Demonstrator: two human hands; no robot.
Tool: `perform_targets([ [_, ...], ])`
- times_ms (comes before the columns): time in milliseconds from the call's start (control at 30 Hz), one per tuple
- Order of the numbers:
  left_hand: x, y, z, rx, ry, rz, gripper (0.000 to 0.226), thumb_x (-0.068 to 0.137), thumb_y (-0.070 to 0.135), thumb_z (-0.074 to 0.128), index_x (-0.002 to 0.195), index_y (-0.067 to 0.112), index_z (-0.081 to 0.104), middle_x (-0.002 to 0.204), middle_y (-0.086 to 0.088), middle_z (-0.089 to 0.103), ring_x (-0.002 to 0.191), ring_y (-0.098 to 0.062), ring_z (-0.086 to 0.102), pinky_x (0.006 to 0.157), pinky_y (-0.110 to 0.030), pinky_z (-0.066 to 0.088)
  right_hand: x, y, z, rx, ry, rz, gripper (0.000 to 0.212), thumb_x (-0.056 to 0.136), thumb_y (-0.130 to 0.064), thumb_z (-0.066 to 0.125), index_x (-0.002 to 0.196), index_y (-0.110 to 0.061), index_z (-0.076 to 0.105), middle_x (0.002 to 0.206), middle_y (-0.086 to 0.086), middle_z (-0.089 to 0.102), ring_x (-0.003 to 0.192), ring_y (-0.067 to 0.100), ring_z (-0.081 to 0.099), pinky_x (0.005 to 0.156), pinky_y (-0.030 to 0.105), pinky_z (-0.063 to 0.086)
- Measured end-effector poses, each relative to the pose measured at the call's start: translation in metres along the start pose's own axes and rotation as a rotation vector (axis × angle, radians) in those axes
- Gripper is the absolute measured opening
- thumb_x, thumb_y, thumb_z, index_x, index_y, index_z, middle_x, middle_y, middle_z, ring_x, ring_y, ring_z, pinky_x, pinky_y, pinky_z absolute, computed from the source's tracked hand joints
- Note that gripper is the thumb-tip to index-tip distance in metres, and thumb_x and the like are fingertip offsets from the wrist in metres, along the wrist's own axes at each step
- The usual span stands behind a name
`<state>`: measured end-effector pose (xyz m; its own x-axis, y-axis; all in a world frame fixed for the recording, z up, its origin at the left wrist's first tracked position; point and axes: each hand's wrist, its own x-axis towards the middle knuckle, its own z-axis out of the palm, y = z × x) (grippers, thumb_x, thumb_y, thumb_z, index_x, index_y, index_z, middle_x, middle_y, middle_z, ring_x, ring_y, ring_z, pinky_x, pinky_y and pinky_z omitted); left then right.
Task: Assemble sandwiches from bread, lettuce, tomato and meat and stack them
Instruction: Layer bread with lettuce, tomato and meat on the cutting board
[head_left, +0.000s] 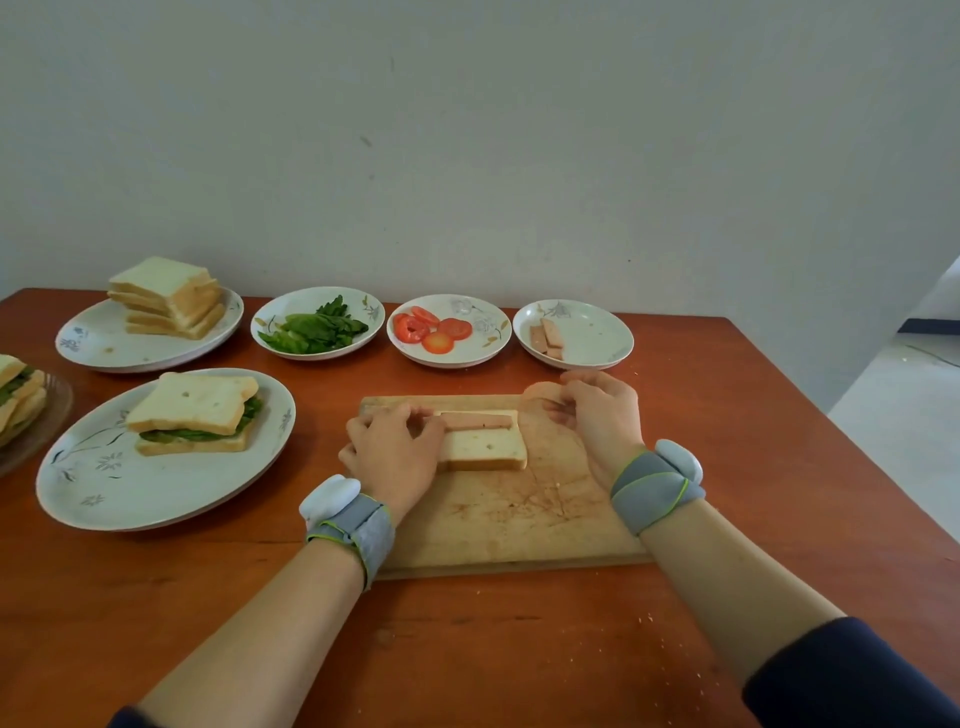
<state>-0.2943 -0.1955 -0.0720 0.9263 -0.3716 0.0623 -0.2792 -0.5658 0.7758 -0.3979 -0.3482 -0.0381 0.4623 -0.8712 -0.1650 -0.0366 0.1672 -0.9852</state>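
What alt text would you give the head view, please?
A person's left hand pinches a meat strip on a bread slice on a wooden cutting board; the blurred right hand hovers nearby. Behind and left sit plated bread, lettuce, tomato slices, meat and a finished sandwich.

White bread slice (485, 449) flat on the cutting board (519, 519) — pink meat strip (478, 421) along its far edge

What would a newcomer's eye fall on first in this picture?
In the centre, the left hand pinches the end of a strip of meat lying on a slice of bread on the wooden cutting board, with the blurred right hand beside it. A finished sandwich sits on the big plate at left. Behind, in a row, are stacked bread, lettuce, tomato slices and more meat strips.
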Motion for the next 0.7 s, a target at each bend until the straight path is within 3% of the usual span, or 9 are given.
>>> perform_targets([
  [200, 0.000, -0.003, 0.004, -0.037, 0.111, -0.006, 0.029, 0.094, 0.024, 0.042, 0.103, 0.031, 0.069, 0.111, 0.006, 0.066, 0.120, -0.019, 0.046, 0.107, -0.036, 0.022, -0.026, -0.010, 0.018, 0.056, -0.277, 0.018, 0.017, 0.088, 0.008, 0.048, 0.092, 0.002, 0.064, 0.076, 0.014, 0.063, 0.065, 0.020, 0.064, 0.062, 0.026, 0.055],
  [300, 0.002, -0.005, 0.005, -0.095, 0.134, -0.006, 0.030, 0.093, 0.020, 0.042, 0.098, 0.031, 0.069, 0.109, 0.005, 0.068, 0.118, -0.019, 0.051, 0.110, -0.039, 0.026, -0.029, -0.004, 0.021, -0.073, -0.383, 0.059, 0.015, 0.088, 0.006, 0.050, 0.087, 0.000, 0.063, 0.074, 0.014, 0.062, 0.062, 0.019, 0.063, 0.056, 0.023, 0.051],
  [500, 0.001, -0.007, 0.008, -0.060, 0.144, 0.006, 0.027, 0.093, 0.024, 0.042, 0.092, 0.032, 0.068, 0.099, 0.010, 0.067, 0.113, -0.017, 0.050, 0.103, -0.035, 0.020, -0.022, 0.008, 0.015, -0.339, -0.326, 0.003, 0.014, 0.086, 0.002, 0.055, 0.082, -0.007, 0.065, 0.067, 0.008, 0.063, 0.056, 0.013, 0.059, 0.049, 0.019, 0.047],
  [700, 0.002, -0.008, 0.008, -0.055, 0.129, 0.019, 0.025, 0.092, 0.031, 0.044, 0.086, 0.030, 0.068, 0.084, 0.013, 0.063, 0.105, -0.017, 0.052, 0.101, -0.035, 0.022, -0.022, 0.011, 0.018, -0.262, -0.291, -0.019, 0.012, 0.084, 0.004, 0.058, 0.080, -0.005, 0.064, 0.065, 0.009, 0.063, 0.064, 0.022, 0.060, 0.055, 0.024, 0.049],
])
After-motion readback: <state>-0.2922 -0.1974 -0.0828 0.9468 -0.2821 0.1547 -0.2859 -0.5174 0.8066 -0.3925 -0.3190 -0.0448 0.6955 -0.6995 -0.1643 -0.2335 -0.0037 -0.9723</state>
